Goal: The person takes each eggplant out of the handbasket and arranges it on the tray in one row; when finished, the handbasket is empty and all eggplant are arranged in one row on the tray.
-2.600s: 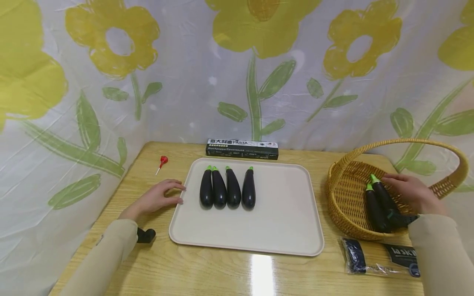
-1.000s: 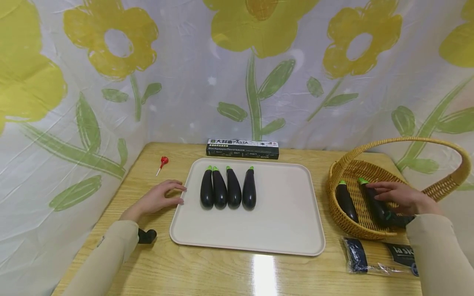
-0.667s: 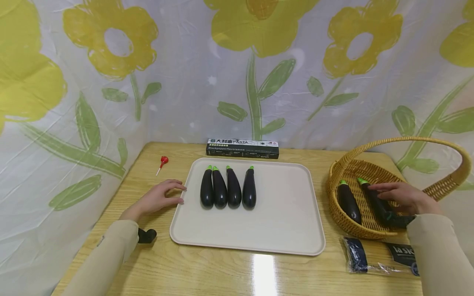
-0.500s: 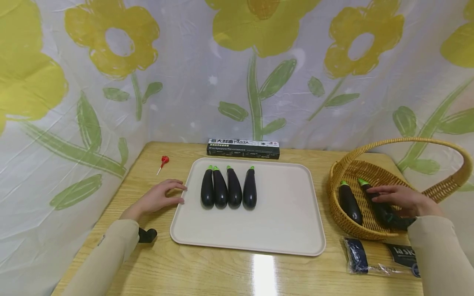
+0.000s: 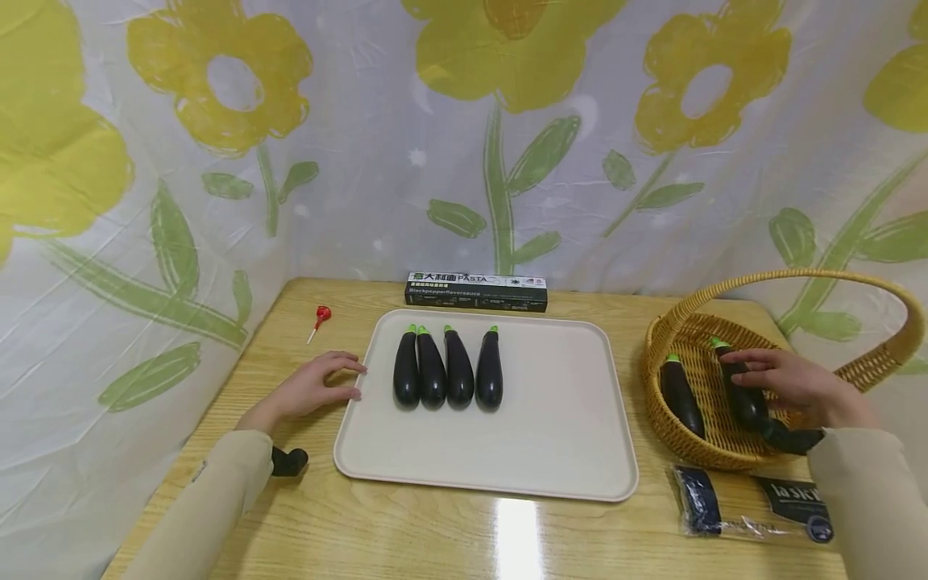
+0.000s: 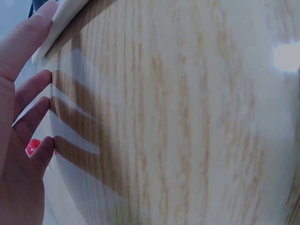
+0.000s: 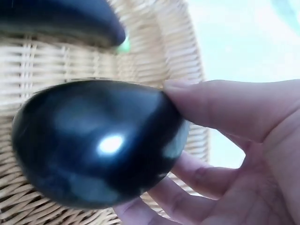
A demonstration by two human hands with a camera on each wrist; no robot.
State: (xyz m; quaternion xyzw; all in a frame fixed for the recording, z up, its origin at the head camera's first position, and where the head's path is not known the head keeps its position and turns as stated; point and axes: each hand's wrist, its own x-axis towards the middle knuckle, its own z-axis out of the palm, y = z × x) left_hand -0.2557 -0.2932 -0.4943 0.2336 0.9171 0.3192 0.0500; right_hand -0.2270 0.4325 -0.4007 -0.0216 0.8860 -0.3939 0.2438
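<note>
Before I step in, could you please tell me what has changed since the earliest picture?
One eggplant has moved to the left side of the basket, away from the other eggplant, which the right hand holds and has just shifted slightly toward the far rim. Unchanged: the left hand by the tray's left edge, the four eggplants on the tray, and the lollipop.

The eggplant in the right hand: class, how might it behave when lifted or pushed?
The eggplant may slip: its skin looks glossy. Pushed, it could roll sideways, given its rounded body. It is probably stiff, as no dent shows beside the fingers.
</note>
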